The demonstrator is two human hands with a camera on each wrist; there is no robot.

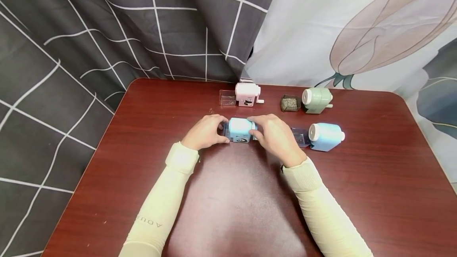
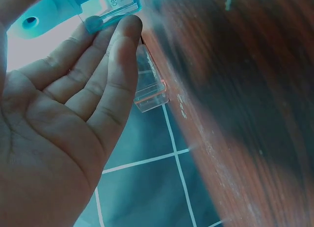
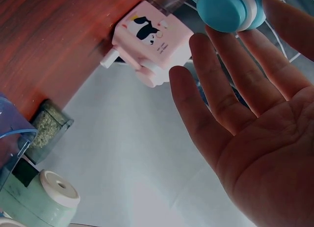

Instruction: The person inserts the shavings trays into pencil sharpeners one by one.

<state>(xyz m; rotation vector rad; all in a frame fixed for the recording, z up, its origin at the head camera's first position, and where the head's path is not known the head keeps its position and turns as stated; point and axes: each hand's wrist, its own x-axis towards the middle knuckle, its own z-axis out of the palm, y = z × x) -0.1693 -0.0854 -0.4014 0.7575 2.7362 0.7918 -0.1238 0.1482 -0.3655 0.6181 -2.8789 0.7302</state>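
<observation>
A light-blue pencil sharpener (image 1: 239,128) with a panda-like print stands on the table between both hands. Its clear drawer (image 2: 117,6) juts out on the left side. My left hand (image 1: 205,132) holds the sharpener at that drawer end, thumb in front and fingers behind. At the opposite end, my right hand (image 1: 276,136) pinches the sharpener between thumb and fingers. Seen from the right wrist, fingertips touch the rounded blue end (image 3: 221,13) while the other fingers stay extended. The right hand partly hides this end in the head view.
Behind stands a pink sharpener (image 1: 246,92) with its clear drawer (image 1: 227,98) out to the left. A green sharpener (image 1: 317,99) is at back right, beside a drawer of shavings (image 1: 290,103). Another blue sharpener (image 1: 327,136), drawer (image 1: 301,137) out, stands right of my right hand. Curtains hang behind.
</observation>
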